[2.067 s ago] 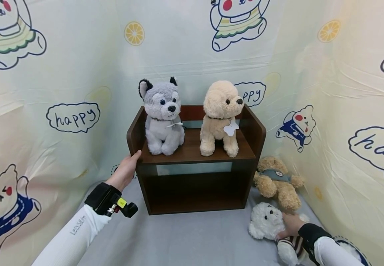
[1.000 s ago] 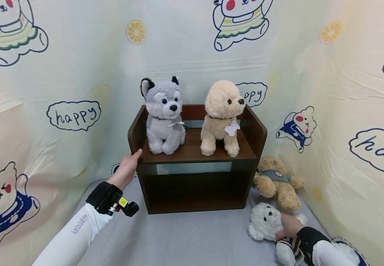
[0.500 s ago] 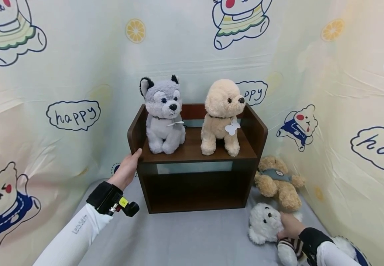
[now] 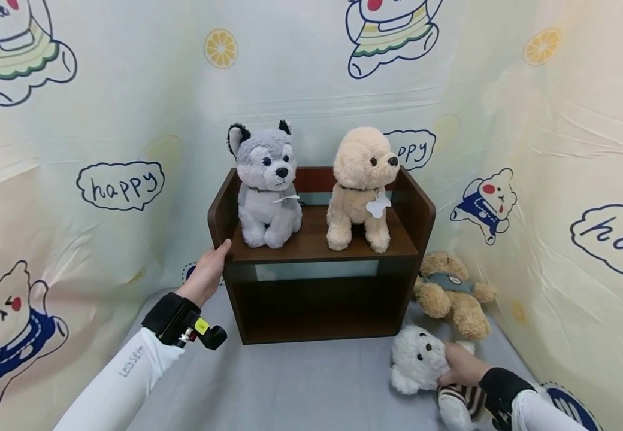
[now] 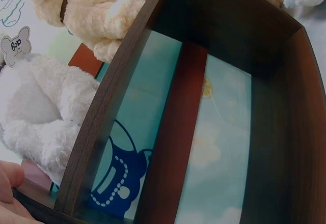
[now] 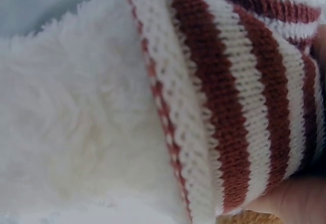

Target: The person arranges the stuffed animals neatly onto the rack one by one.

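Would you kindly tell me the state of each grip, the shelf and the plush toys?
Left grip: holding the shelf's left side
Right grip: holding the white bear
Shelf: upright
Husky: sitting upright on the shelf
Beige dog: sitting upright on the shelf
Brown bear: off the shelf, leaning back
White bear: tilted, off the shelf

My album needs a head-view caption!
Right grip holds white toy; gray dog and tan dog sit on shelf.
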The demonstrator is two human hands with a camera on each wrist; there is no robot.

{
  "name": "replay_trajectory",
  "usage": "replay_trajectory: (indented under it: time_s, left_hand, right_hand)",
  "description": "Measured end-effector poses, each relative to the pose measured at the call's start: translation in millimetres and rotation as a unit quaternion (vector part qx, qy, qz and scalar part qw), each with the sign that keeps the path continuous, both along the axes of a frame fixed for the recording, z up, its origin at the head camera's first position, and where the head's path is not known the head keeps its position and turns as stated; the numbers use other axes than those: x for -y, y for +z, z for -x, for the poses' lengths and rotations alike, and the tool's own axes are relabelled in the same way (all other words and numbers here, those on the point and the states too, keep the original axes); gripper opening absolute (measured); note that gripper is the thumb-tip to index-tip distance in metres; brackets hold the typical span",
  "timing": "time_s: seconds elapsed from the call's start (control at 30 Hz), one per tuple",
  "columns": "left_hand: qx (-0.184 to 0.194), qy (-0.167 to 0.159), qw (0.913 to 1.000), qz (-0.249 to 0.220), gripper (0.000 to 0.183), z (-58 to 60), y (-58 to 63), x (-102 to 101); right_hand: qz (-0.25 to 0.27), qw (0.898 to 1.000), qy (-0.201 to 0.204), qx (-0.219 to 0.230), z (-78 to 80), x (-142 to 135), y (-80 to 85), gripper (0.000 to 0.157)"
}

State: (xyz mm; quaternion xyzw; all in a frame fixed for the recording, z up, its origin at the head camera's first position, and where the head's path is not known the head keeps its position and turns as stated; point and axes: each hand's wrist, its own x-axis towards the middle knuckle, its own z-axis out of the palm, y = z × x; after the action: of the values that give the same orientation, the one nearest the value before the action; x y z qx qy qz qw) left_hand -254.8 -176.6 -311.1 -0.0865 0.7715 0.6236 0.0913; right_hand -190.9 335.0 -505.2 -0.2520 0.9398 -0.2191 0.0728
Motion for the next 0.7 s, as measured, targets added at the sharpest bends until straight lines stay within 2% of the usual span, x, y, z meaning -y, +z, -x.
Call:
replay_trajectory:
  time_s: [0.17, 0.4, 0.7]
  left_hand:
    - [0.000, 0.006, 1.0000, 0.001, 0.073, -0.5, 0.3, -1]
    - [0.001, 0.007, 1.0000, 0.003, 0.073, 0.8, 0.0, -1]
    - [0.003, 0.010, 0.9999, 0.005, 0.073, -0.2, -0.4, -1]
  right_hand:
    - [0.004, 1.000, 0.004, 0.012, 0.2, 10, 3.3, 0.057]
    - [0.030, 0.999, 0.016, 0.005, -0.7, 21, 8.0, 0.062]
    - [0.064, 0.998, 0.008, 0.000, -0.6, 42, 17.4, 0.064]
